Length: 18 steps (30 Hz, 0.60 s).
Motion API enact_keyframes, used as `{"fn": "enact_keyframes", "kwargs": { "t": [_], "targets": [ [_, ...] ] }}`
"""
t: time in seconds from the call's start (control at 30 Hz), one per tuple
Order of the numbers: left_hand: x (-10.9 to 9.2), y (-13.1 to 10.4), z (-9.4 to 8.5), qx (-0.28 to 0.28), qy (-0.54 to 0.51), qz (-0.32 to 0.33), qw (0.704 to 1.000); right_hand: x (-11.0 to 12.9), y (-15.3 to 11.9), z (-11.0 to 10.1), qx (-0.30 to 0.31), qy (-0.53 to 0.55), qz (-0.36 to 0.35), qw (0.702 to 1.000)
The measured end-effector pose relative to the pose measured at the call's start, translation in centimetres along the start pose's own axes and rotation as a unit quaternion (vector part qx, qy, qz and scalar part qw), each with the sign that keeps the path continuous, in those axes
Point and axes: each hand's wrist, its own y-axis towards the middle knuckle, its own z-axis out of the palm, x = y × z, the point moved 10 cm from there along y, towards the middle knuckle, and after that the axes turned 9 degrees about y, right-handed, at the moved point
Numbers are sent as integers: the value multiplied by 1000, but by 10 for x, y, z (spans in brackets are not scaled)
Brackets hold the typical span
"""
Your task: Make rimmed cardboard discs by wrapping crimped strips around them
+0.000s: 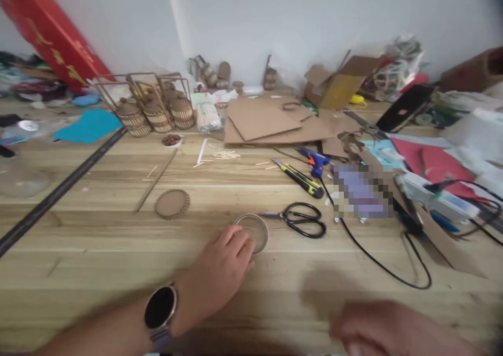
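My left hand (222, 264), with a watch on its wrist, has its curled fingers on the near left rim of a thin round ring (266, 235) lying on the table. The fingers cover part of that rim. At the lower right, my right hand (379, 324) is smeared by motion and partly cut off; its fingers cannot be made out. Just right of the ring lie black-handled scissors (288, 217), blades pointing left. A round cardboard disc (172, 204) with a braided-looking edge rests to the left of the ring.
A yellow-black utility knife (301, 179) and a blue glue gun (316, 161) with a trailing black cord (367, 254) lie behind the scissors. Farther back are thin sticks (226, 155), cardboard sheets (267, 120) and several small woven jars (151, 112) in frames. A long stick (157, 180) lies left.
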Motion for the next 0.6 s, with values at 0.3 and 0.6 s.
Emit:
{"fn": "enact_keyframes", "kwargs": {
  "t": [0.3,0.6],
  "targets": [
    [21,4,11,50,-73,38,995,-31,145,17,59,-118,-84,988],
    [15,9,9,-15,7,45,999,-50,138,8,-44,-65,-107,991]
  ]
}}
